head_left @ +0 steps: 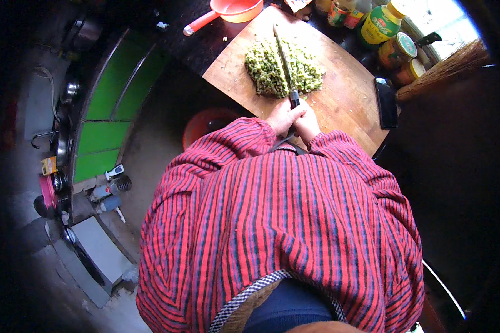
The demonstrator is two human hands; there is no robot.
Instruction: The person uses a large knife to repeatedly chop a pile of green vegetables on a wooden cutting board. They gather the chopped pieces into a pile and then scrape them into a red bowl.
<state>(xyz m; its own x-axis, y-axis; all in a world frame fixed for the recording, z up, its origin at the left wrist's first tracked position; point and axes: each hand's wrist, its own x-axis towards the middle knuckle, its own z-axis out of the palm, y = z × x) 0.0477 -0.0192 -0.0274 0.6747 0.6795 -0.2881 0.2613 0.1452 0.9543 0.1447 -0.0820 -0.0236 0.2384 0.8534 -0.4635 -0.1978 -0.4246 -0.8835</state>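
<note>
Both my hands meet on the black handle (295,99) of a knife at the near side of a wooden cutting board (350,97). My left hand (282,116) and my right hand (306,123) are closed around it, pressed together, with the thumbs close. The long blade (281,53) points away from me and lies across a mound of finely chopped pale-green food (258,69), its tip beyond the far side of the pile.
A red saucepan (236,8) sits left of the board's far end. Jars (397,51), a yellow-green tub (380,25), a phone (386,104) and a straw bundle (444,69) line the right. A green-fronted cabinet (103,136) and a red basin (197,125) are lower left.
</note>
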